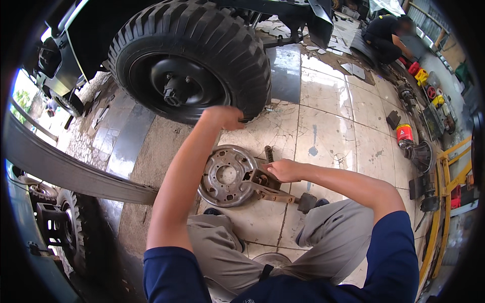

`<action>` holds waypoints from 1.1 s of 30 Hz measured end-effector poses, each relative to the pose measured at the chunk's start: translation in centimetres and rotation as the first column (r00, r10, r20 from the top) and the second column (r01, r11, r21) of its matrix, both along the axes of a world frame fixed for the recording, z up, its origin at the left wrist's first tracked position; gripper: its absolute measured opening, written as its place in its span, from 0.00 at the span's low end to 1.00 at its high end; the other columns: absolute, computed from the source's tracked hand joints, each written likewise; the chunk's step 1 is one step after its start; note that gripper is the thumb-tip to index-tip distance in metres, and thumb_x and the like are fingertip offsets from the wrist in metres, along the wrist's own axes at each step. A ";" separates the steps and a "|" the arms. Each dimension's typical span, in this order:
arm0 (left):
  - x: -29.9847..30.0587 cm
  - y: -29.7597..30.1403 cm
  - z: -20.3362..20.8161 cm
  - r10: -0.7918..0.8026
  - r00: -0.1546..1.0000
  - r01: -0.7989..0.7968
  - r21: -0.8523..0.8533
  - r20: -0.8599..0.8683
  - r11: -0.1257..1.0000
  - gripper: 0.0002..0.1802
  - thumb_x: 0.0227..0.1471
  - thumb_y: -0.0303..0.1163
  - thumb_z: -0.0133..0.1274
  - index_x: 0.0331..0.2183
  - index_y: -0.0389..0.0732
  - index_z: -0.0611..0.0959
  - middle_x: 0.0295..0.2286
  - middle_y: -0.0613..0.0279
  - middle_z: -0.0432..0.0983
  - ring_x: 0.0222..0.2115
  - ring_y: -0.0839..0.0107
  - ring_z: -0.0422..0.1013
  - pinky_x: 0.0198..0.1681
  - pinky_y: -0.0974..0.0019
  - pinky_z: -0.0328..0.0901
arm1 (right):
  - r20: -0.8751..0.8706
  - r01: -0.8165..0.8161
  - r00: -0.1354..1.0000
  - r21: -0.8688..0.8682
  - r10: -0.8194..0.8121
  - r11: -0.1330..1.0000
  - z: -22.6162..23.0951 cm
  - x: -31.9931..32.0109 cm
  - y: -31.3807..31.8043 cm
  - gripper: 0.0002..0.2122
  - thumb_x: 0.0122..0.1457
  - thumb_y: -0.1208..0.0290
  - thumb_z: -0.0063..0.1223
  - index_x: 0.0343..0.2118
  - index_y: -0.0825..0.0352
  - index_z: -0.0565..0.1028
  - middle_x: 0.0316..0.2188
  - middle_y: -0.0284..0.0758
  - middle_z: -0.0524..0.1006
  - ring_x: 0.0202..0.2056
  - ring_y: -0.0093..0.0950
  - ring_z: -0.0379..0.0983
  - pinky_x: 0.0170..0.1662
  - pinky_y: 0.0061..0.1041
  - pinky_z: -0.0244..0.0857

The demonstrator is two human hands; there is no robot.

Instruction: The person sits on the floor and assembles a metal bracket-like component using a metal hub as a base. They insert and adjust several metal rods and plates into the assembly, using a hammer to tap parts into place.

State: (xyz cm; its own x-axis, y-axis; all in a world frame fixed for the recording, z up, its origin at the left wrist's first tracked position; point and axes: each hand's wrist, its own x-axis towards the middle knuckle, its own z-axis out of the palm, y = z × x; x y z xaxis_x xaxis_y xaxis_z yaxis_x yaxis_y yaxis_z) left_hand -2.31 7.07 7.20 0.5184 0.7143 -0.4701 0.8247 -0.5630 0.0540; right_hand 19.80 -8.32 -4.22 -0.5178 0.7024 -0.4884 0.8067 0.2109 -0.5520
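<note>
My right hand [284, 170] is closed on a rusty metal pedal assembly [273, 193], a bracket with a long arm and a dark square pad at its end. The assembly is in front of my knees. A short dark coil spring [269, 153] stands up just beyond it. Partly under the bracket is a worn round steel brake backing plate [227, 174] with several holes. My left hand [222, 117] is held out at the lower edge of a big black tyre [202, 35], with its fingers loosely bent and apart. Whether it touches the tyre, I cannot tell.
A grey metal beam [76, 166] runs in from the left. At right are a yellow metal frame [444, 177], a red can [404, 134] and several greasy vehicle parts. Another person [386, 38] crouches at the far right. Between my feet is a round metal piece [273, 259].
</note>
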 end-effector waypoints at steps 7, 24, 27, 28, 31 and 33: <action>-7.8 2.5 -0.7 0.217 0.967 -0.237 0.150 0.135 0.960 0.30 0.54 0.54 0.48 0.50 0.44 0.80 0.52 0.54 0.74 0.56 0.58 0.66 0.59 0.59 0.60 | -0.040 0.002 0.999 0.066 0.001 0.998 0.9 -0.5 0.7 0.18 0.68 0.64 0.33 0.44 0.72 0.73 0.38 0.54 0.77 0.43 0.51 0.74 0.48 0.46 0.65; -20.2 2.5 -3.0 0.668 0.741 -0.603 -0.367 0.069 0.708 0.38 0.56 0.61 0.43 0.62 0.54 0.64 0.56 0.57 0.68 0.53 0.62 0.70 0.53 0.53 0.65 | 0.012 0.027 1.000 0.064 -0.028 0.998 0.2 -1.0 1.1 0.20 0.68 0.62 0.35 0.42 0.74 0.75 0.37 0.59 0.76 0.42 0.53 0.72 0.48 0.45 0.66; -20.0 3.0 -3.6 0.672 0.733 -0.611 -0.327 0.110 0.721 0.37 0.56 0.62 0.44 0.62 0.56 0.65 0.55 0.61 0.69 0.51 0.66 0.71 0.53 0.53 0.65 | 0.134 0.065 0.989 -0.037 -0.059 0.997 -0.8 -0.3 1.2 0.20 0.68 0.61 0.35 0.44 0.75 0.74 0.37 0.58 0.76 0.42 0.53 0.73 0.47 0.45 0.65; -20.0 2.9 -3.9 0.691 0.716 -0.626 -0.346 0.100 0.698 0.38 0.55 0.63 0.43 0.62 0.57 0.64 0.57 0.62 0.68 0.53 0.67 0.69 0.54 0.54 0.64 | 0.181 0.028 0.983 -0.063 -0.016 0.998 -0.8 -0.2 1.1 0.20 0.68 0.61 0.36 0.45 0.75 0.74 0.37 0.57 0.76 0.42 0.53 0.73 0.47 0.45 0.65; -20.5 2.4 -3.6 0.706 0.707 -0.644 -0.368 0.051 0.671 0.38 0.55 0.64 0.42 0.62 0.56 0.64 0.58 0.62 0.67 0.53 0.68 0.69 0.54 0.55 0.64 | 0.099 -0.005 0.995 0.009 0.004 1.000 0.7 -0.9 0.8 0.20 0.68 0.60 0.37 0.41 0.75 0.75 0.34 0.55 0.77 0.39 0.50 0.74 0.44 0.41 0.66; -20.8 2.7 -3.7 0.719 0.693 -0.659 -0.359 0.052 0.661 0.38 0.56 0.63 0.43 0.62 0.54 0.64 0.57 0.62 0.67 0.53 0.67 0.68 0.54 0.54 0.63 | -0.106 0.101 0.990 0.039 -0.096 0.994 0.6 -1.1 0.9 0.20 0.68 0.61 0.36 0.41 0.76 0.75 0.34 0.57 0.77 0.39 0.50 0.75 0.45 0.41 0.67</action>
